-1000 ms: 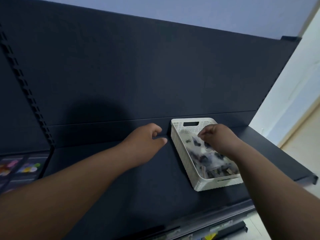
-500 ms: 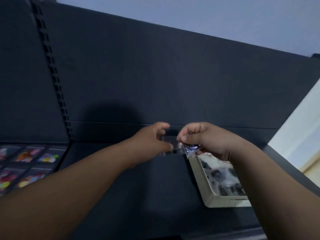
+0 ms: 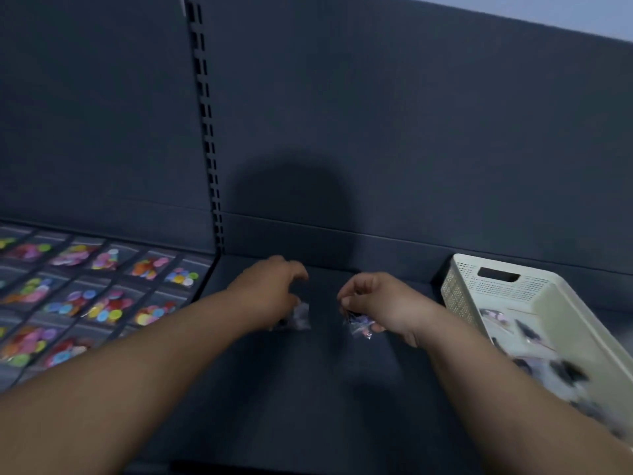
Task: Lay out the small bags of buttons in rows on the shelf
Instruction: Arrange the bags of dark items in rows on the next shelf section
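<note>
A dark back panel (image 3: 411, 132) rises behind a dark shelf (image 3: 308, 389), with a slotted upright (image 3: 207, 132) running up the panel at the shelf's left end. A pale perforated basket (image 3: 496, 293) sits at the right end of the shelf, close against the panel, with clear bags of dark buttons (image 3: 524, 337) heaped inside it. Left of the upright, small bags of bright coloured buttons (image 3: 102, 296) lie flat in neat rows. Both hands are out over the middle of the shelf, near each other but apart. The left hand (image 3: 270, 293) has its grip closed on a small clear bag (image 3: 299, 315), pinched under thumb and curled fingers low over the shelf; whether the bag touches the surface cannot be told. The right hand (image 3: 380, 299) has its grip closed on a small bag of dark buttons (image 3: 359, 325), which hangs below its curled fingers, between the left hand and the basket
</note>
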Motion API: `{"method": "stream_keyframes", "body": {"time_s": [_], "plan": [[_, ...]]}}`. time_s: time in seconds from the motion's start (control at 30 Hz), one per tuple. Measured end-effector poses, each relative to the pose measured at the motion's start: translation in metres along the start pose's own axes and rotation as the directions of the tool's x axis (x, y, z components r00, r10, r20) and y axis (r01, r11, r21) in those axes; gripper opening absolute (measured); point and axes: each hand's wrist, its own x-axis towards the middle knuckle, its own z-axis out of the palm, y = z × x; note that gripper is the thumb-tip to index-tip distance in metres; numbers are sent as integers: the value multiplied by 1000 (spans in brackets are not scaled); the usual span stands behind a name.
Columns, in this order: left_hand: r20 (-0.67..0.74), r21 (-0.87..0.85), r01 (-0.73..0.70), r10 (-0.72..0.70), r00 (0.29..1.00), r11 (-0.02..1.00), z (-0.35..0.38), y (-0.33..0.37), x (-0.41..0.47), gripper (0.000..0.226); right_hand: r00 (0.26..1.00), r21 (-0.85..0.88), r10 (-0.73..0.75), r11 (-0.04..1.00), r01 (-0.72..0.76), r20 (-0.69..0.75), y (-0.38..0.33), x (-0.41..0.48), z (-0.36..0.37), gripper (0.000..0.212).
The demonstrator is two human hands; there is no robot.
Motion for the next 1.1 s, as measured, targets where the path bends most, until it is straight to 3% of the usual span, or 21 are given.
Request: {"method": "stream_keyframes", "body": {"time_s": [0.07, 0.13, 0.37, 0.53, 0.67, 0.83, 1.0, 1.1], "plan": [[-188, 60, 12, -1, 982, 998, 1, -6, -3, 29, 999, -19, -23, 1000, 22, -40, 4, 7, 5, 14], [-256, 88, 12, 11, 967, 996, 6, -9, -7, 18, 995, -32, -53, 998, 50, -89, 8, 15, 9, 16], [76, 225, -106, 91, 993, 969, 45, -15, -14, 44, 975, -83, -125, 990, 111, -183, 18, 32, 17, 11], [50, 195, -147, 140, 989, 970, 36, -31, -4, 50, 972, -38, -117, 993, 111, -205, 22, 38, 16, 9], [-3, 297, -105, 111, 994, 949, 36, -33, -9, 64, 968, -42, -124, 992, 118, -217, 25, 43, 18, 9], [104, 264, -113, 88, 991, 958, 35, -39, -4, 66, 966, -18, -128, 992, 127, -223, 25, 49, 23, 13], [21, 274, -133, 133, 991, 952, 29, -42, 1, 68, 959, 16, -141, 989, 150, -247, 24, 55, 26, 22], [73, 302, -163, 148, 986, 939, 34, -38, -1, 65, 962, 60, -126, 988, 145, -244, 23, 57, 28, 24]]}}
